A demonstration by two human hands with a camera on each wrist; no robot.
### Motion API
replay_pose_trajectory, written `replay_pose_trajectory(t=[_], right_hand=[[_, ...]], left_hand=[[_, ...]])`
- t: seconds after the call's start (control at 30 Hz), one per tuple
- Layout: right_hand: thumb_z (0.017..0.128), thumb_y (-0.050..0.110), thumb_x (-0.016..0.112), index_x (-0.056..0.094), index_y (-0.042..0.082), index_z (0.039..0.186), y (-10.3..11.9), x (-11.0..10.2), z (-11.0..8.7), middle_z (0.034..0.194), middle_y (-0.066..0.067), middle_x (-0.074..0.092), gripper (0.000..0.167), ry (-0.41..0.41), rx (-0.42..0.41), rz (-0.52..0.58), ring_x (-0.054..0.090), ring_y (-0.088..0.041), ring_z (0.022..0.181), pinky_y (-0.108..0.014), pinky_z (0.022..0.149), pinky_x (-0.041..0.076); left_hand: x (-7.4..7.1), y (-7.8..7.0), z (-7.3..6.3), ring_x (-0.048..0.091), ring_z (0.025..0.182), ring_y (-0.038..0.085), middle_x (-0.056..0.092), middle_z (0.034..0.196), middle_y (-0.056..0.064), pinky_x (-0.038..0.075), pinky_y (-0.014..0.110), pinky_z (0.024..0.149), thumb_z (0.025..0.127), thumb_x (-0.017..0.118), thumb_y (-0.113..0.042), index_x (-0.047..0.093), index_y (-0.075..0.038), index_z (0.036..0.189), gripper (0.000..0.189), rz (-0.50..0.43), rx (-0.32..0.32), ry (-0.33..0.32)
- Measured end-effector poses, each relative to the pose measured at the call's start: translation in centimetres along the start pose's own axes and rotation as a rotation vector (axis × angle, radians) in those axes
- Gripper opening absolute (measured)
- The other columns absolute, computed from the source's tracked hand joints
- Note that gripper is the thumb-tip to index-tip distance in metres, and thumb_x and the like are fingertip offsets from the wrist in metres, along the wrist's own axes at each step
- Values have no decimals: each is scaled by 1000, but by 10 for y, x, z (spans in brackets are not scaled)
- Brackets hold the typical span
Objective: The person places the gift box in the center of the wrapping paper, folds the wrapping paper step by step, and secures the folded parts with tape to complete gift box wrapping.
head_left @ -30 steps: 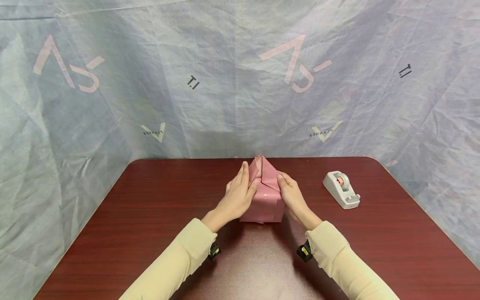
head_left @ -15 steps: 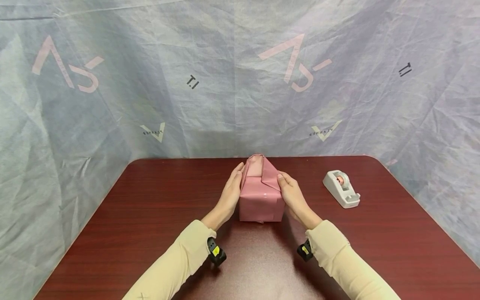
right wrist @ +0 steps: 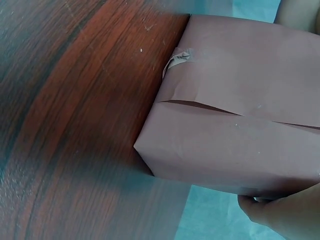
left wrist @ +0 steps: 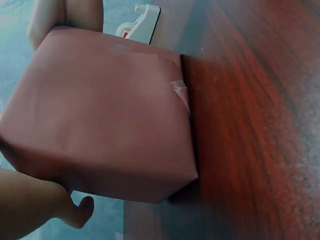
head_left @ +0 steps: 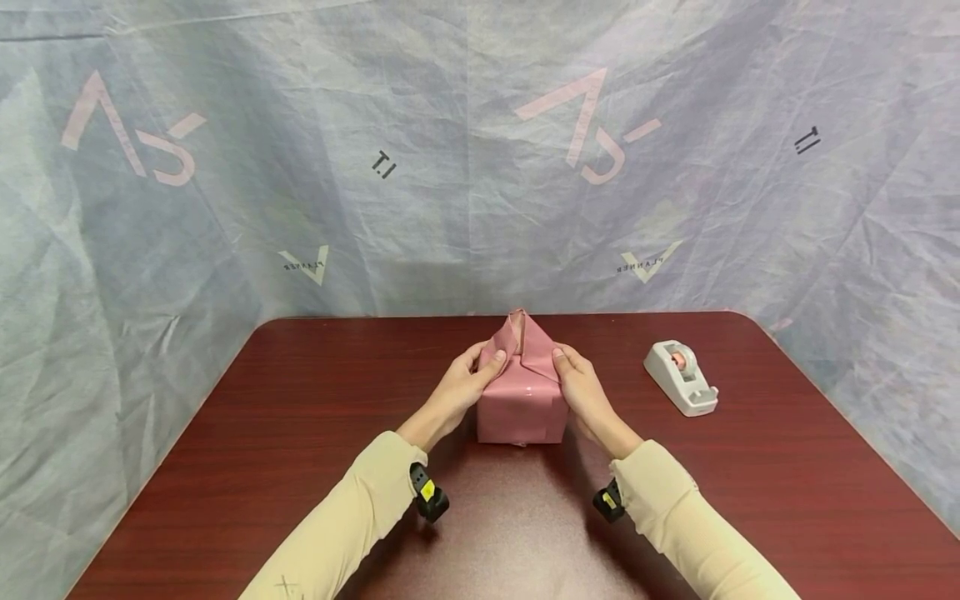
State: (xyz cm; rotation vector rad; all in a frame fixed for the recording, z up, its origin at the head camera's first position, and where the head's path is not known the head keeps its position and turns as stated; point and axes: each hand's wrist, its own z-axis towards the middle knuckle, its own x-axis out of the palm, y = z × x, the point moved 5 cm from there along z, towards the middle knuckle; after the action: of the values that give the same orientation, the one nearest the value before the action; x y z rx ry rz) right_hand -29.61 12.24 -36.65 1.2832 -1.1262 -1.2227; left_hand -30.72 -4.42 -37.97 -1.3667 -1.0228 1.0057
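Observation:
A box wrapped in pink paper (head_left: 522,417) stands upright on the table, its paper rising to a folded point on top. My left hand (head_left: 456,390) grips the left flap (head_left: 500,340), thumb on the near side of the paper. On the other side, my right hand (head_left: 588,396) holds the right flap (head_left: 538,354), thumb on its edge and fingers behind the box. Between the flaps a narrow paler strip shows. Low on the box's near face, clear tape (left wrist: 177,86) covers a small crumpled bit of paper. The right wrist view shows slits along a paper seam (right wrist: 205,106).
A white tape dispenser (head_left: 681,379) with a roll in it stands to the right on the dark red wooden table (head_left: 337,400). Printed grey-blue cloth (head_left: 465,167) hangs behind the table's back edge and along both sides. A black strapped device (head_left: 429,493) sits at my left wrist.
My left hand first slid from the flap to the box's left side, letting the flap open out, then took the flap and folded it inward again. My right hand has stayed in place.

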Motion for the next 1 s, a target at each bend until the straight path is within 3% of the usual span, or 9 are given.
replay_pose_trajectory(t=[0.23, 0.47, 0.73, 1.0], right_hand=[[100, 17, 27, 43, -1, 131, 1, 0, -1, 134, -18, 45, 39, 2, -15, -18, 39, -22, 124, -39, 104, 30], [100, 17, 28, 44, -3, 130, 3, 0, -2, 133, -20, 46, 39, 0, -23, -22, 40, -23, 122, -39, 103, 31], [100, 16, 29, 45, -2, 129, 4, 0, -1, 132, -20, 46, 38, 3, -41, -47, 40, -23, 122, -39, 104, 29], [100, 17, 32, 49, -1, 126, 4, -1, 0, 128, -19, 49, 36, -22, -28, -99, 43, -22, 115, -36, 97, 34]], left_hand=[[-1, 0, 4, 56, 88, 10, 58, 108, 3, 46, 26, 78, 84, 66, -27, 54, -13, 122, 42, -30, -78, -23], [-2, -1, 7, 54, 80, 9, 57, 93, -2, 44, 24, 74, 85, 64, -31, 58, -11, 117, 39, -41, -106, -39], [-2, -1, 11, 57, 78, 10, 63, 98, 1, 47, 25, 70, 79, 71, -27, 62, -14, 114, 39, -29, -148, -52], [-4, -6, 12, 57, 77, 10, 65, 96, 0, 46, 25, 69, 73, 75, -32, 65, -17, 109, 40, 99, -126, -76]])
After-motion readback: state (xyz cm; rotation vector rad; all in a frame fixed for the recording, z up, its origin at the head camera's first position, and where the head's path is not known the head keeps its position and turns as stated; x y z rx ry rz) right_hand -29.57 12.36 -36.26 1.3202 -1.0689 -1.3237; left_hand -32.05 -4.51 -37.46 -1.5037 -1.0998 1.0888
